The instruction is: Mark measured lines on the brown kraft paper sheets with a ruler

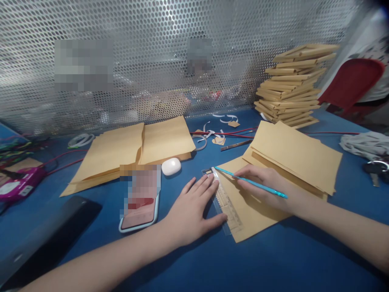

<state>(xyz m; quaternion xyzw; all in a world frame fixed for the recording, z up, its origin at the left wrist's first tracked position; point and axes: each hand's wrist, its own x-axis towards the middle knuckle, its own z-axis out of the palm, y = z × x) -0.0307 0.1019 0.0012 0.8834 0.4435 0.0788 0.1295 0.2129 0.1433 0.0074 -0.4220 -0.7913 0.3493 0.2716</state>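
A: Two hands work one sheet. The left hand point(194, 205) lies flat, fingers spread, pressing the clear ruler point(223, 200) onto the near left edge of the brown paper sheet point(251, 207). The right hand point(263, 184) pinches the teal pencil point(251, 182) between thumb and fingertips, tip touching the ruler's far end.

B: Procedure for a clean line?

A: Judgement only: keep downward pressure spread along the ruler, fingertips clear of the guiding edge, and hold the tip against that edge for the whole stroke. The paper lies on a smooth blue table point(273, 259), so the ruler hand must also pin the sheet.

B: Orientation of the ruler?

A: Its long axis runs from far left to near right, along the sheet's left edge. The far end sits just beside the pencil tip; the near end points toward the person.

B: And the pencil?

A: Its long axis runs nearly left to right, tip at the left, rear end past the right hand's knuckles.

B: Surroundings?

A: A phone point(141, 202) and a white case point(171, 166) lie left of the left hand; a paper stack point(293, 156) overlaps the sheet's far right.
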